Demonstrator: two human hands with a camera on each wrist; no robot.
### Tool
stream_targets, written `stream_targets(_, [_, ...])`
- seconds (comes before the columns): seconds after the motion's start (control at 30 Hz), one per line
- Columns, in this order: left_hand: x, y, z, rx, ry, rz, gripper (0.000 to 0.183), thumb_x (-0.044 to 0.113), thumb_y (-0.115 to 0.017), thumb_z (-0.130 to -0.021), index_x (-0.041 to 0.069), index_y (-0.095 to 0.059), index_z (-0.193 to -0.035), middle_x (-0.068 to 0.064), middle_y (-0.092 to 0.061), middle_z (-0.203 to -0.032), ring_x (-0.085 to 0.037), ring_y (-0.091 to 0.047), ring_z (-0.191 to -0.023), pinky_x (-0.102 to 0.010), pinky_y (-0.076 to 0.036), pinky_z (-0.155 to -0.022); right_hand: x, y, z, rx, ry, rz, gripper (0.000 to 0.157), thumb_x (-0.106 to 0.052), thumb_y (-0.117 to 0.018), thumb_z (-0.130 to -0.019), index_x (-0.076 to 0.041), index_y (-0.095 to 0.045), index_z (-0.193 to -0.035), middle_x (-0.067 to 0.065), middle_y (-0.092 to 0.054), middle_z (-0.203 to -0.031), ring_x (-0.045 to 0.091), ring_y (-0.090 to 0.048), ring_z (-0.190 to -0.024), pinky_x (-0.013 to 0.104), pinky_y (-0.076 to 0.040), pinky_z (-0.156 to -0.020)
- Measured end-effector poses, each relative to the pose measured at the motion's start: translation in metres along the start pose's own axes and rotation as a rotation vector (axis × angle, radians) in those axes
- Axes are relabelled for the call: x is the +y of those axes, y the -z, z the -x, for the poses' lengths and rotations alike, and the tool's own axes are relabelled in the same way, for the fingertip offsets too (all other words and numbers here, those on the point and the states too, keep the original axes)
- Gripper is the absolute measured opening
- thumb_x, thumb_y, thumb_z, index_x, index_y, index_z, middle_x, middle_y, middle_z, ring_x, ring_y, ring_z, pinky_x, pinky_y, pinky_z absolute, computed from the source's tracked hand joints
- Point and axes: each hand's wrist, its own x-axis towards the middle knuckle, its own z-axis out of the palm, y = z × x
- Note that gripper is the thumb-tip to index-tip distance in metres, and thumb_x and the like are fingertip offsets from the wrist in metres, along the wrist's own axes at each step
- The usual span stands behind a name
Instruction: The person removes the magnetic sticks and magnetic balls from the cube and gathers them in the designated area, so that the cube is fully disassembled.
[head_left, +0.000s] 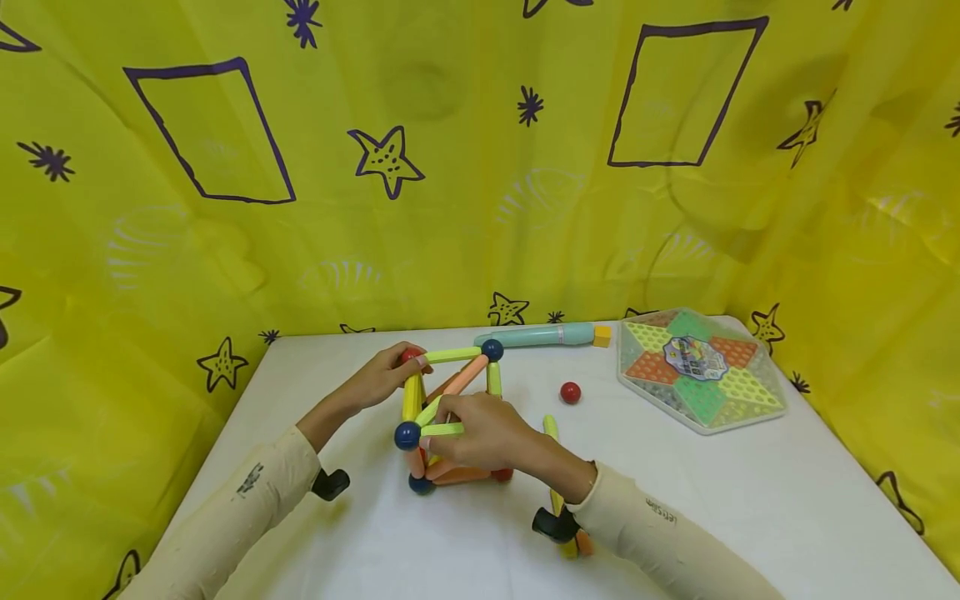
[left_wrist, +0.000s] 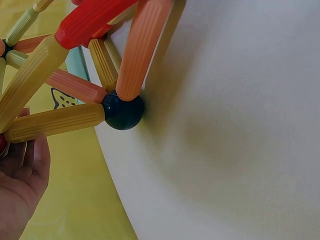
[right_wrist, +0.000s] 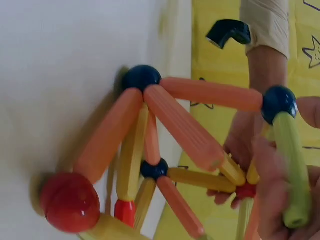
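Observation:
A frame of magnetic sticks and balls, with a yellow stick (head_left: 412, 398) along one edge, stands on the white table (head_left: 330, 533). My left hand (head_left: 377, 377) holds its upper back-left corner, the fingers about a red ball (head_left: 410, 356). My right hand (head_left: 487, 429) pinches a light green stick (head_left: 442, 430) between thumb and fingers. One end of that stick meets the navy ball (right_wrist: 278, 103) at the upper front corner; its other end is free in the right wrist view. Peach sticks (right_wrist: 212, 92) and another navy ball (left_wrist: 123, 111) form the lower part.
A loose red ball (head_left: 570, 392) lies right of the frame. Under the right forearm are loose sticks (head_left: 551, 427). Farther back are a teal tube-shaped thing (head_left: 540, 335), a small yellow block (head_left: 602, 336) and a hexagonal game board (head_left: 701, 371). A yellow curtain (head_left: 465, 250) borders the table.

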Motion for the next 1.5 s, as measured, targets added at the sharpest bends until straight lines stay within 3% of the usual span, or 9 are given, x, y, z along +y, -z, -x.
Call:
stream_targets(0.2, [0.001, -0.001, -0.001, -0.006, -0.004, -0.007, 0.037, 0.029, -0.044, -0.108, 0.002, -0.052, -0.132, -0.02, -0.064, -0.126, -0.04, -0.059, -0.121, -0.035, -0.052, -0.091, -0.004, -0.009, -0.002, 0.086, 0.0, 0.075, 0.035, -0.05, -0.066, -0.092, -0.019, -0.064, -0.077, -0.011, -0.042, -0.054, 0.006, -0.042, -0.05, 0.022, -0.029, -0.048])
stream_targets(0.37, [0.004, -0.001, -0.001, -0.011, -0.009, -0.005, 0.038, 0.029, -0.044, -0.108, 0.001, -0.051, -0.133, -0.021, -0.064, -0.127, -0.042, -0.058, -0.122, -0.037, -0.052, -0.093, -0.003, -0.011, -0.003, 0.124, 0.011, 0.094, 0.046, -0.054, -0.065, -0.092, -0.02, -0.055, -0.062, -0.012, -0.034, -0.05, 0.006, -0.037, -0.044, 0.021, -0.024, -0.044])
stream_targets(0.5, [0.006, 0.0, -0.003, -0.006, -0.011, -0.025, 0.038, 0.03, -0.045, -0.108, 0.002, -0.052, -0.132, -0.021, -0.064, -0.124, -0.036, -0.062, -0.116, -0.037, -0.052, -0.092, -0.002, -0.01, -0.003, 0.134, 0.026, 0.106, 0.048, -0.055, -0.065, -0.092, -0.021, -0.053, -0.061, -0.012, -0.035, -0.05, 0.006, -0.039, -0.045, 0.022, -0.025, -0.046])
stream_targets(0.67, [0.006, 0.002, -0.006, 0.005, -0.01, -0.055, 0.038, 0.034, -0.046, -0.108, 0.004, -0.055, -0.129, -0.021, -0.065, -0.121, -0.024, -0.063, -0.102, -0.038, -0.051, -0.089, 0.002, -0.005, 0.001, 0.107, 0.063, 0.097, 0.039, -0.056, -0.065, -0.091, -0.022, -0.059, -0.074, -0.012, -0.046, -0.06, 0.005, -0.045, -0.054, 0.022, -0.033, -0.051])
stream_targets(0.77, [0.006, 0.004, -0.007, 0.007, -0.016, -0.072, 0.039, 0.035, -0.046, -0.108, 0.003, -0.055, -0.129, -0.023, -0.064, -0.122, -0.021, -0.062, -0.1, -0.036, -0.051, -0.089, 0.009, 0.001, 0.009, 0.044, 0.114, 0.065, 0.026, -0.046, -0.067, -0.093, -0.021, -0.061, -0.094, -0.012, -0.054, -0.071, 0.004, -0.049, -0.062, 0.021, -0.039, -0.056])
stream_targets(0.9, [0.007, 0.006, -0.008, 0.013, -0.01, -0.082, 0.039, 0.034, -0.046, -0.108, 0.004, -0.054, -0.13, -0.021, -0.065, -0.122, -0.021, -0.063, -0.102, -0.033, -0.051, -0.088, 0.02, 0.009, 0.024, -0.062, 0.153, 0.018, 0.025, -0.034, -0.065, -0.098, -0.018, -0.059, -0.116, -0.01, -0.059, -0.08, 0.004, -0.051, -0.069, 0.021, -0.043, -0.062])
stream_targets(1.1, [0.008, 0.006, -0.008, 0.007, 0.007, -0.082, 0.04, 0.034, -0.045, -0.108, 0.003, -0.053, -0.132, -0.024, -0.063, -0.126, -0.024, -0.062, -0.105, -0.035, -0.051, -0.091, 0.04, 0.022, 0.048, -0.185, 0.158, -0.049, 0.022, -0.032, -0.058, -0.102, -0.016, -0.065, -0.116, -0.013, -0.06, -0.084, 0.0, -0.052, -0.07, 0.019, -0.046, -0.066])
stream_targets(1.27, [0.006, 0.004, -0.006, 0.004, 0.017, -0.071, 0.039, 0.033, -0.045, -0.108, 0.003, -0.052, -0.133, -0.023, -0.063, -0.127, -0.024, -0.062, -0.108, -0.035, -0.052, -0.092, 0.055, 0.029, 0.065, -0.156, 0.173, -0.089, 0.02, -0.037, -0.058, -0.102, -0.02, -0.066, -0.107, -0.014, -0.062, -0.083, 0.0, -0.055, -0.071, 0.019, -0.047, -0.065])
stream_targets(1.5, [0.002, 0.0, -0.002, -0.012, 0.022, -0.057, 0.039, 0.032, -0.045, -0.108, 0.001, -0.053, -0.131, -0.024, -0.063, -0.127, -0.024, -0.063, -0.108, -0.036, -0.053, -0.092, 0.074, 0.032, 0.087, -0.076, 0.152, -0.135, 0.023, -0.035, -0.057, -0.103, -0.019, -0.069, -0.114, -0.011, -0.07, -0.095, 0.004, -0.063, -0.085, 0.025, -0.057, -0.074])
